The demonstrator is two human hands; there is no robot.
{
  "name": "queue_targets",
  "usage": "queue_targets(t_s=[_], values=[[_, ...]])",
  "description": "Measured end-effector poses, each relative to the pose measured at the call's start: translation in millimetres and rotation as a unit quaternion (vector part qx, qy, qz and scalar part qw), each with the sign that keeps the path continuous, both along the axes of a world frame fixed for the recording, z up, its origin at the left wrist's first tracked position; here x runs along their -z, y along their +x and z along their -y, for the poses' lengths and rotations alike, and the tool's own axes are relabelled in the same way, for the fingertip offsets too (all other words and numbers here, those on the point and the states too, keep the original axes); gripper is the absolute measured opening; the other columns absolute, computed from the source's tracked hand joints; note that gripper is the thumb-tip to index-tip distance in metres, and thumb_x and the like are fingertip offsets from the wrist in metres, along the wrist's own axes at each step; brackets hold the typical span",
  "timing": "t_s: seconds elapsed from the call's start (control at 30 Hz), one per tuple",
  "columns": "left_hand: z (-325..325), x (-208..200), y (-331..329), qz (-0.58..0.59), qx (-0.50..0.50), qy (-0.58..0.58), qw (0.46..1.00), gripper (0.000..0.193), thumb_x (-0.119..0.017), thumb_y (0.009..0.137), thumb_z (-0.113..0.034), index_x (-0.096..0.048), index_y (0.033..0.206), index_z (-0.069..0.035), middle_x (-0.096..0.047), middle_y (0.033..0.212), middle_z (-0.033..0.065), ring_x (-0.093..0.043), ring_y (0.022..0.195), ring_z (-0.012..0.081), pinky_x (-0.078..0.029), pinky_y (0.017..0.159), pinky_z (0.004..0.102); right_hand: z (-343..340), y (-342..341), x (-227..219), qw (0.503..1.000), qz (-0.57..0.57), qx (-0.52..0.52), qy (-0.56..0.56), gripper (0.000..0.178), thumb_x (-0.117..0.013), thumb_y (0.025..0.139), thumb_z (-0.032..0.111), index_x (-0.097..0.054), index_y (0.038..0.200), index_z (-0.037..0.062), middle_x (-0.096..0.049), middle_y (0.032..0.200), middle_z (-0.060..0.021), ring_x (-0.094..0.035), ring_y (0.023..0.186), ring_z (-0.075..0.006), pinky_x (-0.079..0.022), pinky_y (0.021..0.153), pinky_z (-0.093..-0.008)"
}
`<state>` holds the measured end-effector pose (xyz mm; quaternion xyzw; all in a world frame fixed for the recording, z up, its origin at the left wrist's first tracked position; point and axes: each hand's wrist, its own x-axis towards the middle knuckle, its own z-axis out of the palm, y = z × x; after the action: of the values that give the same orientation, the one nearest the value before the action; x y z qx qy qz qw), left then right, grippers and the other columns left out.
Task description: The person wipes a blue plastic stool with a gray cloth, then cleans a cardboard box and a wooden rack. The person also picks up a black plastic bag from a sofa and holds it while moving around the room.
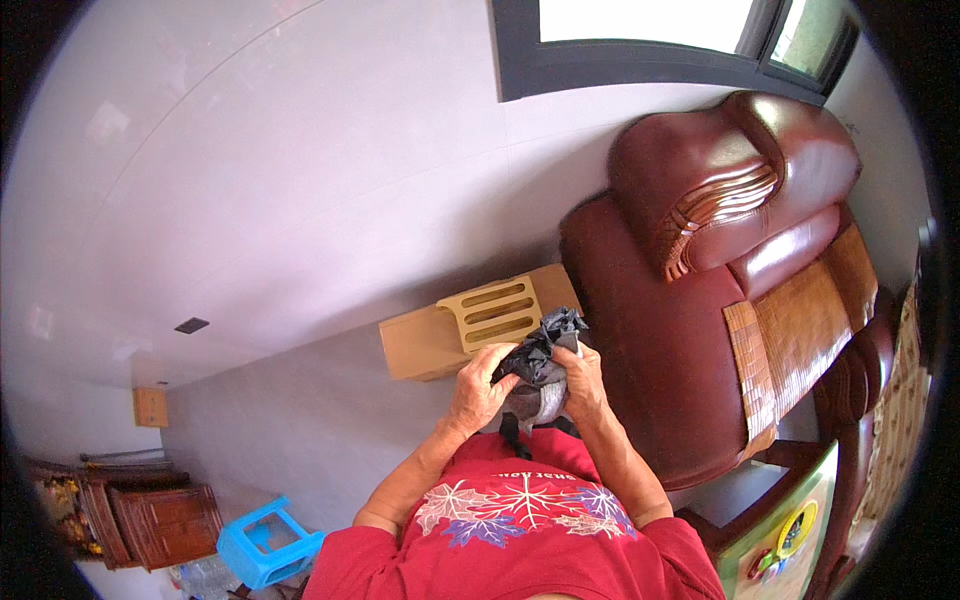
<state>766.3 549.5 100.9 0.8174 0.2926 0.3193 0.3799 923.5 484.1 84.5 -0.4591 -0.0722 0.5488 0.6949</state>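
In front of my red shirt, both hands are closed on a crumpled black plastic bag (535,358). My left hand (480,390) pinches its left side between thumb and fingers. On the other side, my right hand (583,382) grips the edge, its thumb on top. Below the black plastic, between my palms, hangs a grey, cloth-like bundle (540,402); its kind cannot be made out. Dark strips dangle under it. Just beyond my hands, a beige slotted plastic piece (497,318) rests on a cardboard box (420,345) by the wall.
A dark red leather sofa (650,330) with a woven mat (800,330) stands to my right. Nearer is a table (770,560) carrying a yellow basket (797,528). At lower left are a blue plastic stool (262,550) and a wooden cabinet (165,520). A window (640,60) is above.
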Motion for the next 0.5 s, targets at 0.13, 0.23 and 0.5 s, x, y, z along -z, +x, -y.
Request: queue_targets(t_s=[0.13, 0.23, 0.5], values=[[16.3, -0.1, 33.1, -0.037, -0.035, 0.016, 0.999, 0.053, -0.065, 0.072, 0.004, -0.049, 0.121, -0.004, -0.057, 0.113, 0.0165, -0.055, 0.103, 0.0359, -0.047, 0.086, 0.0392, 12.7, 32.2, -4.7, 0.999, -0.035, -0.014, -0.005, 0.01, -0.059, 0.079, 0.002, -0.065, 0.087, 0.0024, -0.065, 0.079, -0.0034, -0.06, 0.066, -0.0115, -0.049, 0.062, -0.0268], [24.5, 2.6, 49.8, -0.042, -0.045, 0.01, 0.998, 0.054, -0.062, 0.072, 0.006, -0.048, 0.123, -0.005, -0.056, 0.113, 0.0162, -0.055, 0.102, 0.0366, -0.047, 0.086, 0.0407, 18.2, 50.9, -4.0, 0.999, -0.039, -0.035, -0.005, 0.011, -0.059, 0.078, 0.002, -0.065, 0.087, 0.0026, -0.065, 0.079, -0.003, -0.06, 0.066, -0.0114, -0.049, 0.062, -0.0267], [26.9, -12.3, 88.8, -0.063, -0.019, 0.054, 0.996, 0.04, -0.067, 0.07, -0.001, -0.058, 0.108, -0.009, -0.058, 0.1, 0.0115, -0.058, 0.09, 0.0313, -0.048, 0.081, 0.0361, 30.7, 69.3, 15.0, 0.999, -0.024, -0.02, -0.031, 0.013, -0.06, 0.077, 0.002, -0.065, 0.089, 0.0038, -0.064, 0.078, -0.0012, -0.058, 0.065, -0.0101, -0.048, 0.06, -0.0257]])
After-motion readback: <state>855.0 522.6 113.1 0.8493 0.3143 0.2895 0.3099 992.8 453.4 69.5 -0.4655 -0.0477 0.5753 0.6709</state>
